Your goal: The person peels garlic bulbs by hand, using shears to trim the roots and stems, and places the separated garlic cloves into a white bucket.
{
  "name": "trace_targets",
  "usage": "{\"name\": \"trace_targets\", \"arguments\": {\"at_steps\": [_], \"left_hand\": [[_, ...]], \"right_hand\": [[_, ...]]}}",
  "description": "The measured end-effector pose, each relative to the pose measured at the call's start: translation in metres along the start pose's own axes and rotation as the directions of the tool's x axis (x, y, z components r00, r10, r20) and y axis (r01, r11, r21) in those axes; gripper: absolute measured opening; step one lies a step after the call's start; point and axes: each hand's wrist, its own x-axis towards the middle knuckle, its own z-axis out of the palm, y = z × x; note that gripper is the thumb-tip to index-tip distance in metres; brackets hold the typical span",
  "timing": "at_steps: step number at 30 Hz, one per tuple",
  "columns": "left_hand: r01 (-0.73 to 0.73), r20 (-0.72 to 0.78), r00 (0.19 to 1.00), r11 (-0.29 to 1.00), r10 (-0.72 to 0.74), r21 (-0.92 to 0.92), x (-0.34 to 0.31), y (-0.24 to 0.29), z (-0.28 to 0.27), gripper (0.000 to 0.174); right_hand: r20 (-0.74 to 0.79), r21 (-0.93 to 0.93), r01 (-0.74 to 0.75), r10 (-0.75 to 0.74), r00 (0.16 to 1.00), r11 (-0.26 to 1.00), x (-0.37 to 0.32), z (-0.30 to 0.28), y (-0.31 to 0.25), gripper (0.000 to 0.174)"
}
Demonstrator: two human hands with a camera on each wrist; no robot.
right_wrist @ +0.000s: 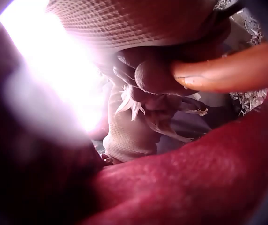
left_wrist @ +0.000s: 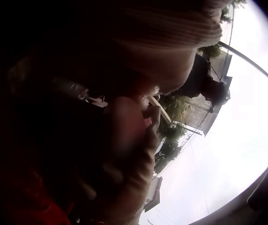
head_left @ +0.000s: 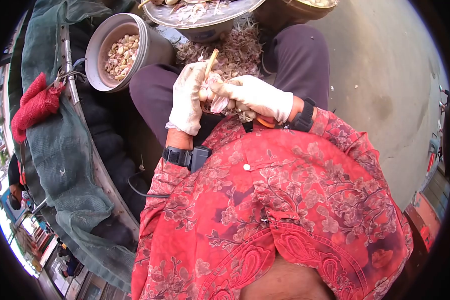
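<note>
The white-gloved left hand (head_left: 186, 97) grips a garlic bulb (head_left: 203, 94) whose pale stem (head_left: 212, 60) points up. Fingers of the gloved right hand (head_left: 257, 95) pinch the bulb from the other side, over loose pinkish skin (head_left: 219, 104). Under the right palm an orange curved piece (head_left: 266, 122) shows; larger in the right wrist view, the orange piece (right_wrist: 227, 71) meets the right glove (right_wrist: 138, 23), its hold unclear. The left glove (right_wrist: 129, 136) is beyond torn skins (right_wrist: 133, 105). The left wrist view is dark, with the stem (left_wrist: 160, 110) showing.
A bucket (head_left: 92, 55) of loose cloves stands at the upper left. A metal basin (head_left: 160, 20) with skins is at the top, another container (head_left: 285, 17) beside it. Garlic skins (head_left: 240, 45) are heaped between the knees. Green netting (head_left: 65, 165) and red cloth (head_left: 35, 107) lie left.
</note>
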Motion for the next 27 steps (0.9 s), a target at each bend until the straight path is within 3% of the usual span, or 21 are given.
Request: {"name": "trace_targets", "arguments": {"at_steps": [2, 4, 5, 9, 11, 12, 16, 17, 18, 19, 20, 22, 24, 25, 27], "left_hand": [[0.058, -0.003, 0.998, 0.998, -0.058, 0.025, 0.002, 0.002, -0.002, 0.028], [0.050, 0.007, 0.999, 0.968, -0.053, 0.247, 0.001, 0.007, 0.001, 0.025], [-0.073, 0.077, 0.996, 0.930, 0.048, 0.360, 0.000, 0.012, 0.003, 0.025], [-0.125, 0.112, 0.990, 0.898, 0.084, 0.423, 0.006, 0.004, -0.004, 0.025], [0.068, 0.096, 0.991, 0.973, -0.091, 0.219, 0.010, 0.000, -0.012, 0.025], [0.148, 0.091, 0.983, 0.980, -0.161, 0.133, 0.008, -0.002, -0.012, 0.036], [0.175, 0.120, 0.977, 0.985, -0.175, 0.012, 0.010, -0.010, -0.015, 0.038], [0.243, 0.094, 0.968, 0.961, -0.232, -0.132, 0.011, -0.011, -0.012, 0.037], [0.303, 0.079, 0.953, 0.913, -0.292, -0.274, 0.012, -0.011, -0.010, 0.036], [0.278, 0.116, 0.960, 0.926, -0.256, -0.256, 0.011, -0.009, -0.009, 0.036], [0.253, 0.155, 0.963, 0.936, -0.220, -0.244, 0.010, -0.005, -0.009, 0.036], [0.321, 0.234, 0.939, 0.884, -0.252, -0.338, 0.016, -0.001, -0.012, 0.035], [0.247, 0.087, 0.969, 0.940, -0.233, -0.237, 0.013, 0.003, -0.009, 0.037], [0.298, 0.181, 0.950, 0.915, -0.256, -0.270, 0.018, -0.002, -0.020, 0.039], [0.270, 0.172, 0.956, 0.939, -0.237, -0.212, 0.016, -0.001, -0.023, 0.040]], "right_hand": [[-0.011, -0.033, -0.016, 0.015, 1.000, 0.999, 0.001, 0.000, 0.001, 0.044], [-0.020, -0.066, -0.031, 0.030, 0.999, 0.997, 0.001, -0.001, 0.002, 0.044], [-0.014, -0.065, -0.022, 0.021, 1.000, 0.998, 0.002, -0.002, 0.002, 0.043], [0.009, -0.090, -0.052, 0.053, 0.999, 0.995, -0.003, -0.003, -0.005, 0.041], [-0.022, -0.100, -0.001, -0.001, 1.000, 0.995, -0.001, 0.000, -0.004, 0.041], [-0.052, -0.114, 0.051, -0.057, 0.997, 0.992, 0.001, 0.001, -0.003, 0.041], [-0.034, -0.250, 0.215, -0.230, 0.973, 0.944, 0.008, 0.007, 0.002, 0.039], [-0.003, -0.307, 0.218, -0.230, 0.973, 0.926, 0.002, 0.011, -0.001, 0.036], [0.076, -0.586, 0.320, -0.343, 0.936, 0.744, 0.001, 0.013, 0.002, 0.041], [0.102, -0.810, 0.258, -0.306, 0.946, 0.527, -0.008, 0.019, -0.009, 0.049], [0.124, -0.812, 0.286, -0.329, 0.936, 0.509, -0.001, 0.015, 0.000, 0.055], [0.058, -0.782, 0.148, -0.166, 0.984, 0.606, -0.004, 0.011, -0.008, 0.056], [0.048, -0.812, 0.158, -0.204, 0.978, 0.563, -0.007, 0.007, -0.007, 0.054], [0.023, -0.782, 0.137, -0.192, 0.981, 0.609, -0.008, 0.005, -0.007, 0.052], [-0.024, -0.714, 0.093, -0.157, 0.987, 0.694, -0.010, 0.002, -0.007, 0.048]]}}
